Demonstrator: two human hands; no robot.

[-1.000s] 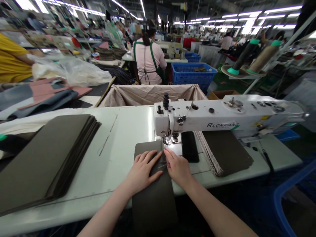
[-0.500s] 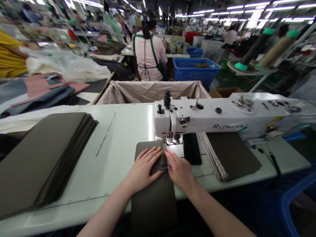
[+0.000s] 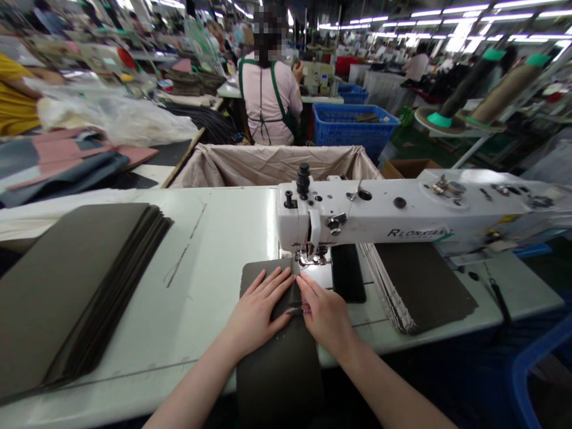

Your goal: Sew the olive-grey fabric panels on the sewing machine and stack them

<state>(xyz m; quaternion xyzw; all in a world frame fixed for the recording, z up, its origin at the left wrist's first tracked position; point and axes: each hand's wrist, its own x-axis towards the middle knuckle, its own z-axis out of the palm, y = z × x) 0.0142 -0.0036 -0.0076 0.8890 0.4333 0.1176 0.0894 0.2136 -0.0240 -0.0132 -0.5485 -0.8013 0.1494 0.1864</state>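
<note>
Panel's far edge sits slightly lower in frame than before; stack at left slightly farther left. Dark panel [image 3: 279, 369] lies under machine head [image 3: 308, 220], near end hanging over bench [image 3: 214, 256] edge, lower center. Left hand [image 3: 259, 304] open, palm down, fingers extended, pressing panel. Right hand [image 3: 326, 310] partly closed, fingertips at panel beside presser foot [image 3: 308, 260]; small pointed tool [image 3: 294, 310], mostly hidden, pokes out from it. Phone-like black slab [image 3: 348, 274] just right; panel stacks [image 3: 75, 262] [image 3: 422, 286] either side.
</note>
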